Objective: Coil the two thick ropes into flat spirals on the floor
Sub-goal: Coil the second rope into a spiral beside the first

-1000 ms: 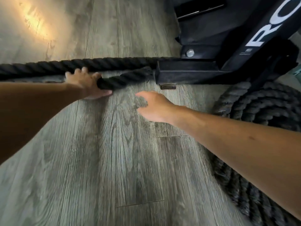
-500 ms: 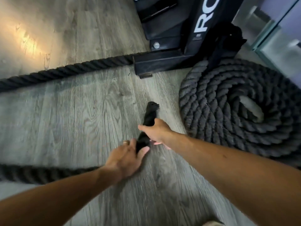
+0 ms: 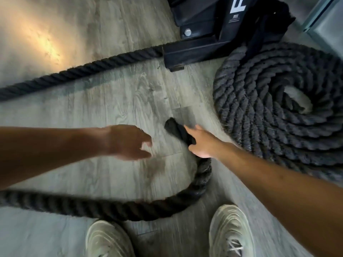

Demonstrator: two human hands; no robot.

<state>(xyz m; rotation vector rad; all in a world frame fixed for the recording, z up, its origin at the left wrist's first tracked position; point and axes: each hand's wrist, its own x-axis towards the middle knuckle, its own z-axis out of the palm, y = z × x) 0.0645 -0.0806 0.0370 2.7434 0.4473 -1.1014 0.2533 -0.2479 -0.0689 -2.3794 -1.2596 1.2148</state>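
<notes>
One thick dark rope (image 3: 278, 112) lies coiled in a flat spiral on the wooden floor at the right. The second thick rope (image 3: 111, 208) curves across the floor from the left edge, past my shoes, up to its black taped end (image 3: 173, 127). My right hand (image 3: 202, 143) grips that rope just behind the taped end. My left hand (image 3: 130, 141) hovers to the left of the end with loosely curled fingers, holding nothing. Another stretch of rope (image 3: 78, 73) runs from the left edge to the black rack base.
A black metal rack base (image 3: 207, 49) stands at the top, close to the coil. My two pale shoes (image 3: 109, 240) (image 3: 232, 232) stand at the bottom, right beside the loose rope. A glass panel (image 3: 326, 21) is at the top right.
My left hand has let go of the rope and moved left. My right hand has kept hold of the end, and the rope behind it has bent into a curve. My view tilted down, showing my shoes.
</notes>
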